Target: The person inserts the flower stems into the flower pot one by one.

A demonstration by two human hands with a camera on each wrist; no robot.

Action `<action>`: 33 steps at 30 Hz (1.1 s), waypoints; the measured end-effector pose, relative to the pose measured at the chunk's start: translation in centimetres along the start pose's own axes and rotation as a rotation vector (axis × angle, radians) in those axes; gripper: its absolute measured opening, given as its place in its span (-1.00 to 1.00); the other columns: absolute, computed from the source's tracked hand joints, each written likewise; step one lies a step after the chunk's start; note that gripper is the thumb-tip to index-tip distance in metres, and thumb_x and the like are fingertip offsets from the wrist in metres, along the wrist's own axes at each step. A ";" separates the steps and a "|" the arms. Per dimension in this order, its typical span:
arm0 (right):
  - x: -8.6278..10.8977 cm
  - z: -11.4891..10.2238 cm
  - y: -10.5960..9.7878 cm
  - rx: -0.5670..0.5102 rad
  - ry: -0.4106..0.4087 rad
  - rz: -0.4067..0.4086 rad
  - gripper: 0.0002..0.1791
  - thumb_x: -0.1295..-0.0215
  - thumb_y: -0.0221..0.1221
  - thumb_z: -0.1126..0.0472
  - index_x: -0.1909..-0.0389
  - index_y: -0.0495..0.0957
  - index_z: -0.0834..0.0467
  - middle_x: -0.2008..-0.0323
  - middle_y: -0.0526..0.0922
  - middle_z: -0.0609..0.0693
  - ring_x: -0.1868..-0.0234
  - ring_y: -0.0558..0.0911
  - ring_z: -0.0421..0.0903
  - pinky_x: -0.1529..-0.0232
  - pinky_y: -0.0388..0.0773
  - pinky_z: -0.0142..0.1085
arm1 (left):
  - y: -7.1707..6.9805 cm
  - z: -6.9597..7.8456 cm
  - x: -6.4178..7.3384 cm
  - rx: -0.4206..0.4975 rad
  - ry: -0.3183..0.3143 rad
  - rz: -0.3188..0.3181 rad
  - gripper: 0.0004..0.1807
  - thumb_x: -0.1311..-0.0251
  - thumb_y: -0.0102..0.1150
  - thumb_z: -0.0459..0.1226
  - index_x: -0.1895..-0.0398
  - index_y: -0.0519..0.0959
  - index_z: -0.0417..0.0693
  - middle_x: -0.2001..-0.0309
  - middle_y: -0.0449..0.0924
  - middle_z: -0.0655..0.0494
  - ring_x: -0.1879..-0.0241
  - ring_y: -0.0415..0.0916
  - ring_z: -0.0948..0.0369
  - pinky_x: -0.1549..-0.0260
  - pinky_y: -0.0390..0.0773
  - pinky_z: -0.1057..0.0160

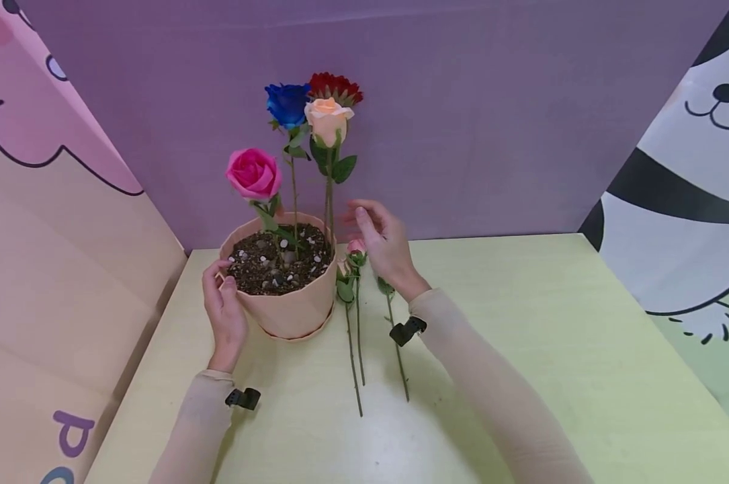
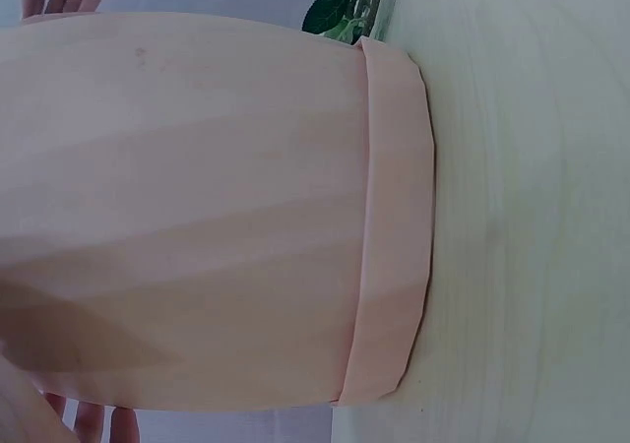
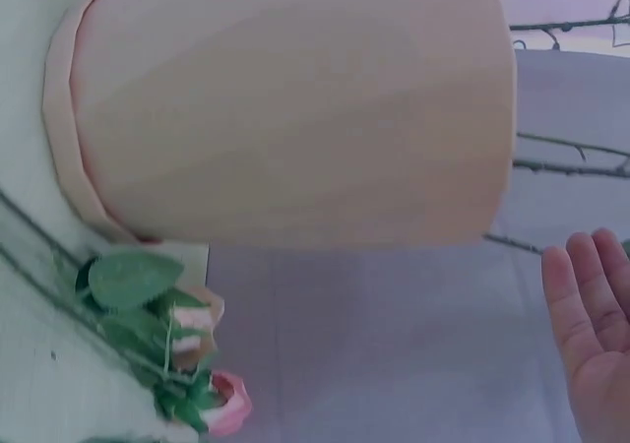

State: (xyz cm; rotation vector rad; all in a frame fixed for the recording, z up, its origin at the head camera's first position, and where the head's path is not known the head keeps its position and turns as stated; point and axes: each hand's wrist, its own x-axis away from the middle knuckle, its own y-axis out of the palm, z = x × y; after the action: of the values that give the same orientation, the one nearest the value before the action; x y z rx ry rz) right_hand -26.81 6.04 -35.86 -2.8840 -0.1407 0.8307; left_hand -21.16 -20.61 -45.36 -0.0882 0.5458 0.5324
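Note:
A pale peach flower pot (image 1: 291, 310) stands on a matching saucer, filled with dark soil (image 1: 261, 269) and small pebbles. My left hand (image 1: 226, 314) holds its left side near the rim, thumb in front and fingers around the side. Upright in the soil are a hot pink rose (image 1: 254, 175), a blue rose (image 1: 288, 105), a peach rose (image 1: 328, 121) and a red flower (image 1: 338, 87), partly hidden behind the peach one. Right of the pot, my right hand (image 1: 388, 245) is raised beside the stems with its fingers extended, holding nothing.
On the table (image 1: 521, 349) beside the pot lie a light pink rose (image 1: 357, 247), a pale rose (image 3: 195, 330) and another stem (image 1: 398, 353), whose bloom my right hand hides. A purple backdrop (image 1: 491, 121) rises behind the table, and a printed panel (image 1: 56, 269) stands at left.

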 end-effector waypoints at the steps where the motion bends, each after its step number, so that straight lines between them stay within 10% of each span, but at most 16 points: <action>1: 0.0 0.1 -0.3 0.016 -0.004 0.005 -0.64 -0.70 -0.02 0.20 -0.25 0.58 0.30 -0.03 0.76 0.30 -0.02 0.76 0.27 -0.06 0.72 0.05 | 0.0 0.0 0.0 0.001 -0.001 0.000 -0.58 -0.46 -0.30 -0.42 -0.26 0.40 -0.39 -0.30 0.43 -0.27 -0.19 0.30 0.27 -0.21 0.23 0.26; 15: 1.7 1.7 -3.3 0.033 0.052 0.030 -0.68 -0.63 0.10 0.21 -0.18 0.63 0.33 0.01 0.76 0.36 0.20 0.74 -0.36 0.18 0.74 -0.35 | 0.1 0.1 0.0 -0.006 -0.006 -0.002 -0.59 -0.47 -0.30 -0.42 -0.26 0.40 -0.41 -0.28 0.43 -0.27 -0.20 0.29 0.31 -0.27 0.22 0.21; 20: 3.0 3.3 -4.1 0.059 0.139 0.048 -0.69 -0.61 0.13 0.20 -0.16 0.66 0.31 0.03 0.77 0.34 0.20 0.80 -0.08 0.19 0.78 -0.18 | 0.0 0.1 0.2 -0.002 0.001 -0.003 -0.60 -0.48 -0.27 -0.40 -0.25 0.41 -0.40 -0.27 0.45 -0.27 -0.21 0.30 0.31 -0.28 0.22 0.22; 27: 4.9 5.5 -5.3 0.149 0.330 0.033 -0.66 -0.59 0.18 0.09 -0.07 0.71 0.26 0.08 0.79 0.32 0.36 0.73 -0.29 0.32 0.74 -0.26 | -0.1 0.1 0.2 0.003 0.002 -0.005 -0.61 -0.52 -0.24 -0.38 -0.26 0.42 -0.38 -0.29 0.46 -0.25 -0.22 0.31 0.31 -0.28 0.23 0.23; 33: 6.3 8.1 -6.6 0.187 0.492 -0.050 -0.61 -0.57 0.20 0.12 -0.16 0.67 0.34 0.01 0.76 0.37 0.16 0.79 0.16 0.24 0.78 -0.13 | -0.3 0.1 0.0 -0.024 -0.012 -0.024 -0.61 -0.54 -0.25 -0.38 -0.28 0.40 -0.38 -0.31 0.44 -0.24 -0.24 0.30 0.29 -0.28 0.25 0.24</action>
State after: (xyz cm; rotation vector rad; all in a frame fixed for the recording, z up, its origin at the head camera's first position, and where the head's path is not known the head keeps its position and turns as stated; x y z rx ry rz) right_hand -26.16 14.23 -44.93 -2.7910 -0.0754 0.1023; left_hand -20.97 -20.81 -45.28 -0.1139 0.5264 0.5161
